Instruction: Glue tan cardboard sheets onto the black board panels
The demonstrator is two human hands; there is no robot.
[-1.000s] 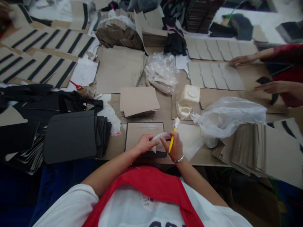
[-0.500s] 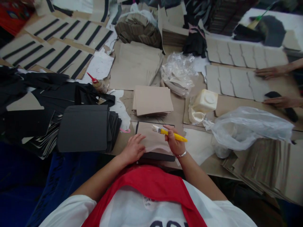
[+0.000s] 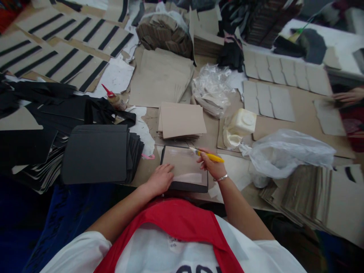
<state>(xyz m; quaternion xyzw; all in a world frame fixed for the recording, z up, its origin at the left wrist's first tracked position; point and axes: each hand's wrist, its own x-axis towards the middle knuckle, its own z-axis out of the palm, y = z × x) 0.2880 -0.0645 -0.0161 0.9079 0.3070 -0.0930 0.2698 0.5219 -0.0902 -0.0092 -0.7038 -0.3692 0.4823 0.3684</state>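
Note:
My right hand (image 3: pixel 209 165) grips a yellow-handled paintbrush (image 3: pixel 214 156), its pale bristles at the far right part of a beige board (image 3: pixel 182 161). Glossy wet-looking patches show on that board, which lies on a dark panel (image 3: pixel 189 186). Flat on the board's left edge rests my left hand (image 3: pixel 161 177), fingers stretched out. Just beyond is a small stack of beige boards (image 3: pixel 183 120). To the left sits a stack of dark grey panels (image 3: pixel 95 153) with rounded corners.
A cut-open white plastic jug (image 3: pixel 243 122) stands to the right, near a clear plastic bag (image 3: pixel 290 151). A red-tipped glue bottle (image 3: pixel 115 99) lies behind the dark panels. Striped boards (image 3: pixel 76 66) cover the far left. At the right edge is another person's hand (image 3: pixel 349 96).
The brush has moved from above the board to its far right part, and the board now lies flatter. The other person's hands have drawn back rightward, with one light piece shifted.

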